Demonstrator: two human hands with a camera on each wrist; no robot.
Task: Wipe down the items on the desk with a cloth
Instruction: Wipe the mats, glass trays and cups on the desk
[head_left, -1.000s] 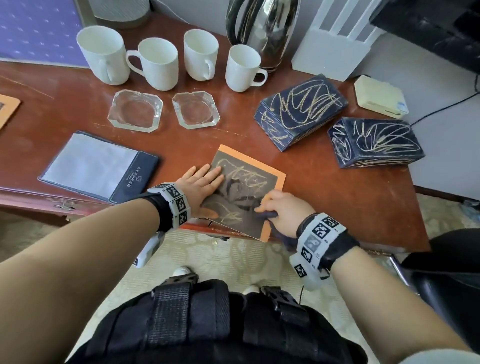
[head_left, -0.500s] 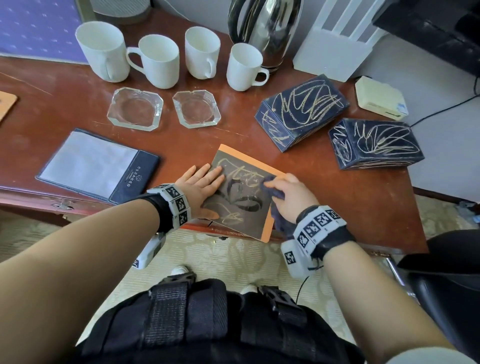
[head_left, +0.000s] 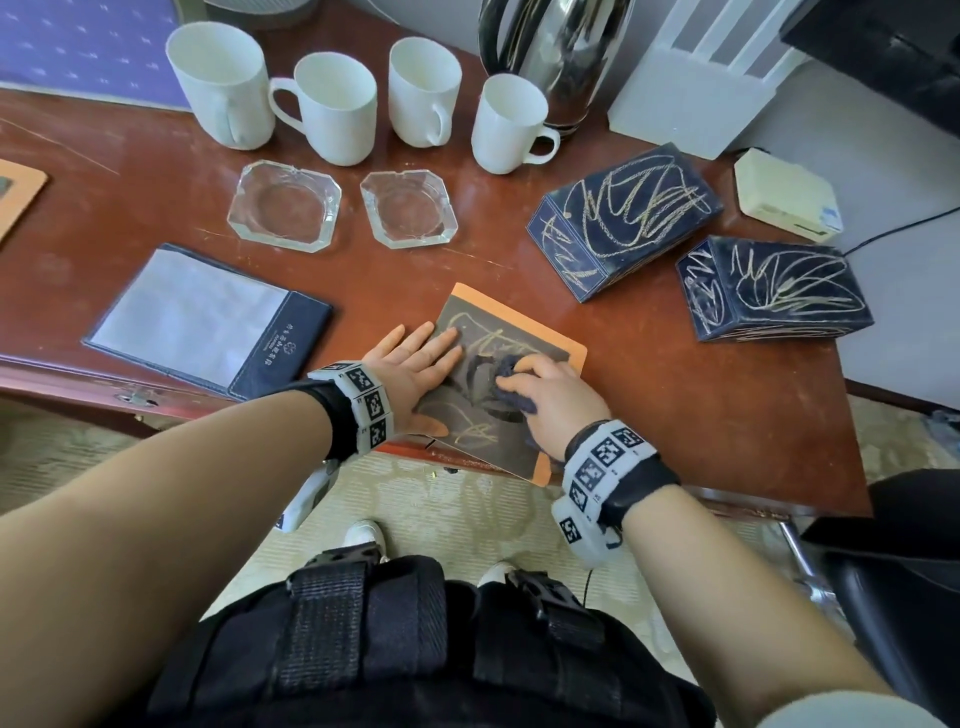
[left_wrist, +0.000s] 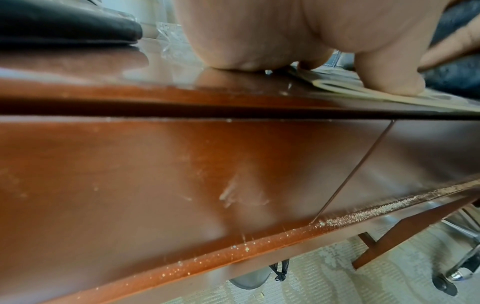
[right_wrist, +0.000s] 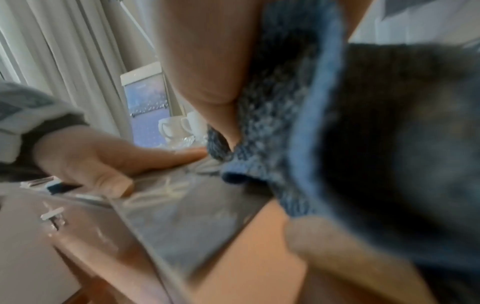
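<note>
The card (head_left: 511, 382), dark-faced with an orange border and pale scribbles, lies flat at the near edge of the surface (head_left: 675, 415), one corner overhanging the edge. The left hand (head_left: 415, 364) lies flat with straight fingers on the card's left side, pressing it down; in the left wrist view the thumb (left_wrist: 389, 78) bears on the card's rim. The right hand (head_left: 550, 400) has its fingers curled round a bunched blue cloth (head_left: 511, 371) and presses it onto the middle of the card. The right wrist view is blurred, but the cloth (right_wrist: 363, 133) appears to be knitted and held between thumb and fingers.

Behind the card stand two glass ashtrays (head_left: 284, 205) side by side, and behind these four white mugs (head_left: 332, 106) in a row. A steel kettle (head_left: 556, 57) stands just right of the mugs. Two dark boxes (head_left: 623, 218) with scribbled lines lie to the right, well apart from the card. A dark folder (head_left: 208, 322) lies to the left, near the left hand.
</note>
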